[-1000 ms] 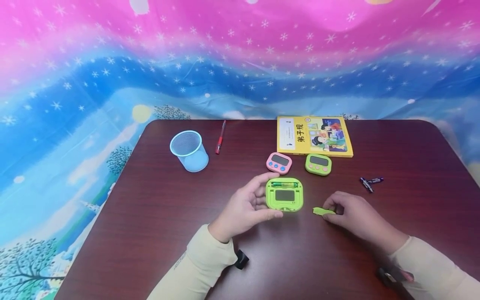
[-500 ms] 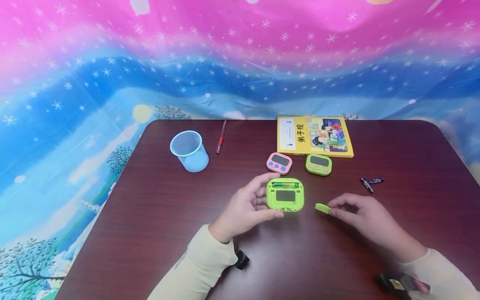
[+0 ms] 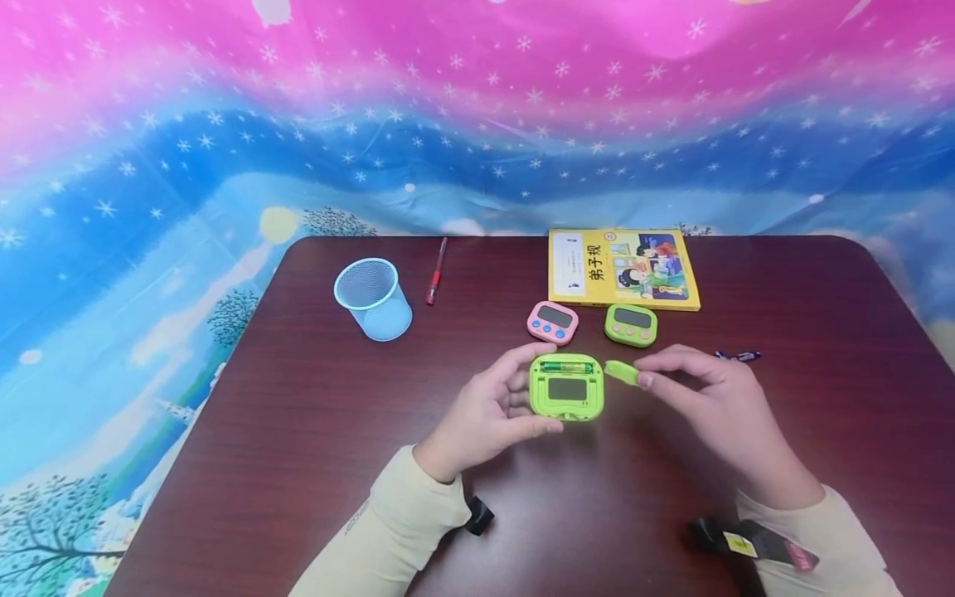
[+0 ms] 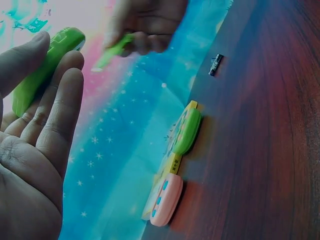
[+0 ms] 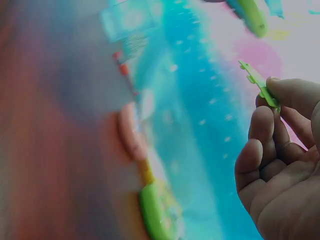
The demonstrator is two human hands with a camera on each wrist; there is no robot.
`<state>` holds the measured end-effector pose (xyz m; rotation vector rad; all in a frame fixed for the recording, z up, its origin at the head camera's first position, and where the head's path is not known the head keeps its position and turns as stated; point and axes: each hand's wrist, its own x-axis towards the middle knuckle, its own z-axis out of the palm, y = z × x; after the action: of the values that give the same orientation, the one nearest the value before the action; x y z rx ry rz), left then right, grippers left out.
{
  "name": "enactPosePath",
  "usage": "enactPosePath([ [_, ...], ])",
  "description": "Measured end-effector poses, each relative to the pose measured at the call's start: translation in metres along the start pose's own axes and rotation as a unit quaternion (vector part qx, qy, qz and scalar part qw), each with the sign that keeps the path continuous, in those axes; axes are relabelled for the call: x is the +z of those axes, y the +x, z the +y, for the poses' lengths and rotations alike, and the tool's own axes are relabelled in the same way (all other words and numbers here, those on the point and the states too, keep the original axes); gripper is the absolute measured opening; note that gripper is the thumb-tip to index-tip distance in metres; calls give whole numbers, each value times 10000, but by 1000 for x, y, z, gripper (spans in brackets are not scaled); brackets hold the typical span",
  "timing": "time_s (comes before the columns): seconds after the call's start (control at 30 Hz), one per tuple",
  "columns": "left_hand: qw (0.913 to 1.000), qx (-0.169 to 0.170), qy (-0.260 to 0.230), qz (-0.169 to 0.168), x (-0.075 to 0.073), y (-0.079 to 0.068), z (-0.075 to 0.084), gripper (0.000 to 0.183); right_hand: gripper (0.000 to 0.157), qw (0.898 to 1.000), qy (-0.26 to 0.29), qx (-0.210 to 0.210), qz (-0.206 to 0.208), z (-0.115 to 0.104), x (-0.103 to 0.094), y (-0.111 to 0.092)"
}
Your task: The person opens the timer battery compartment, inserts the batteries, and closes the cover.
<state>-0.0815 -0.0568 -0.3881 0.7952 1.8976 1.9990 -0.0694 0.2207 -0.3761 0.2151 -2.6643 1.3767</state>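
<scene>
My left hand (image 3: 481, 419) holds a green digital timer (image 3: 567, 390) by its edges, thumb below and fingers above, its back turned up toward the head camera. The battery slot along its upper edge is uncovered, with a green battery (image 3: 565, 367) lying in it. Between thumb and fingertips, my right hand (image 3: 727, 410) pinches a small green battery cover (image 3: 622, 372), just right of the timer's upper corner. Small tabs show along one edge of the cover (image 5: 259, 84) in the right wrist view. The left wrist view has the timer (image 4: 50, 67) edge-on.
Behind the hands lie a pink timer (image 3: 553, 322) and another green timer (image 3: 631, 325), before a yellow book (image 3: 627, 269). A blue mesh pen cup (image 3: 384, 313) and red pen (image 3: 436, 274) are at left. Dark small batteries (image 3: 740, 356) lie at right, partly hidden by my right hand.
My right hand has brought the battery cover up and left, from low at the right to beside the timer's upper corner. The left hand and its timer have stayed nearly still.
</scene>
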Motion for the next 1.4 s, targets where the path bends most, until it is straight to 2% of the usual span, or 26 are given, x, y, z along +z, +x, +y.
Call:
enactPosePath([
  [0.27,9999,0,46,-109,2,0,0,79,16,9938,1037,-172,363,-44,-1,15],
  [0.4,9999,-21,65,-119,2,0,0,78,18,9885,1478,-234,221,-60,3,19],
  [0.5,9998,-14,90,-148,2,0,0,77,17,9873,1555,-304,62,-66,7,20],
  [0.83,9992,31,350,-187,0,0,0,78,15,9894,1379,-292,-335,-58,19,25],
  [1.1,9978,-82,490,-438,1,0,-1,79,16,9884,1362,-122,-661,-47,21,26],
  [1.27,9980,73,471,-417,2,1,-3,77,12,9857,1420,-349,-836,-44,24,27],
  [1.4,9985,100,407,-360,1,0,-3,76,14,9846,1401,-652,-819,-44,27,26],
])
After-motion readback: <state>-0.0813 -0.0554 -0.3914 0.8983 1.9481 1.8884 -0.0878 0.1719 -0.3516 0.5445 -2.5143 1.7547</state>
